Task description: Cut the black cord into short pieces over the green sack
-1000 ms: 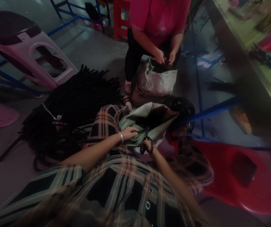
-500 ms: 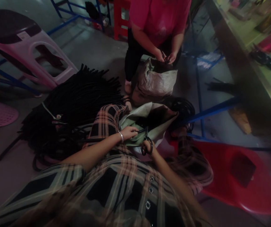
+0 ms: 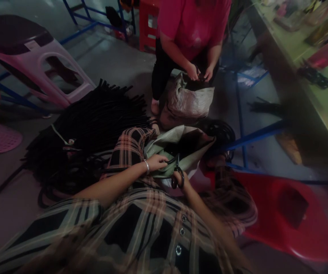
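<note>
My left hand (image 3: 156,163), a bracelet at its wrist, is closed on a thin black strip (image 3: 170,161) whose end sticks out to the right. In my right hand (image 3: 178,176) is a pair of scissors (image 3: 177,160) with black handles, the blades pointing up near the strip's end. Both hands are over the near rim of an open sack (image 3: 164,140), pale outside and greenish inside, between my knees. Its inside is dark. On the floor to my left lies a large bundle of long black strips (image 3: 95,110), bound with a pale tie (image 3: 58,134).
Opposite me a person in a pink shirt (image 3: 191,30) works with both hands over another sack (image 3: 192,101). A pale stool (image 3: 69,82) stands at left, a red plastic seat (image 3: 266,213) at right. A long table (image 3: 318,102) with blue legs runs along the right.
The black strip at my left fingers shows a shorter, curved end. The scissors have turned slightly and their blades look closer together. The other person's hands have dropped a little.
</note>
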{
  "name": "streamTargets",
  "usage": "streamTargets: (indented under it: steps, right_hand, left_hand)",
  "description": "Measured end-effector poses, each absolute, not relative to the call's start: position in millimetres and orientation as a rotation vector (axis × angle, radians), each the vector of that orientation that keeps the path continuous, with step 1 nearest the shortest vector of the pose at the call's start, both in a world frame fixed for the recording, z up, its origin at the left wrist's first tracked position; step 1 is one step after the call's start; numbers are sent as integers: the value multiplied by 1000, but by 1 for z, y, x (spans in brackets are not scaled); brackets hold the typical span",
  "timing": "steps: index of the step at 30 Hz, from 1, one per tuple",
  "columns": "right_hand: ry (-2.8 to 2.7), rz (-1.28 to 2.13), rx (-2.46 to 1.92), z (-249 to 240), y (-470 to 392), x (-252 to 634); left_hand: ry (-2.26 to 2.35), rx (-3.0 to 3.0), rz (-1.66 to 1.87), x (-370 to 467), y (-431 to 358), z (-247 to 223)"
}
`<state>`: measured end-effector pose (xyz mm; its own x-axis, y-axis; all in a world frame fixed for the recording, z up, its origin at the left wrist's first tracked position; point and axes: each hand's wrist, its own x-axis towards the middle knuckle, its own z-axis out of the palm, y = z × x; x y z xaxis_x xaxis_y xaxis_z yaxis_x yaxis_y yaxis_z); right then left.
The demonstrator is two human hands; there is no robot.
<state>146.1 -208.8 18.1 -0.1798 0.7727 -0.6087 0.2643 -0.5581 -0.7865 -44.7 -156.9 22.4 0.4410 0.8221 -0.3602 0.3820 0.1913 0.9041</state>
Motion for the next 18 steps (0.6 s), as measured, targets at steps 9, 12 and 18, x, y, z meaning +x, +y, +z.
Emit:
streamTargets:
  steps: [9,12,18]
  right_hand:
    - [-1266,1817,-1808,15,-200,154]
    - [-1168,1793,-1826,13,-203,151]
    - [-1087,1762,-1777,13,-208,146]
  left_hand:
    - [1214,1570,374,-45,-158,27]
    - [1267,1418,395,-42,-157,23]
    - [1297,1256,413,-42,-157,16]
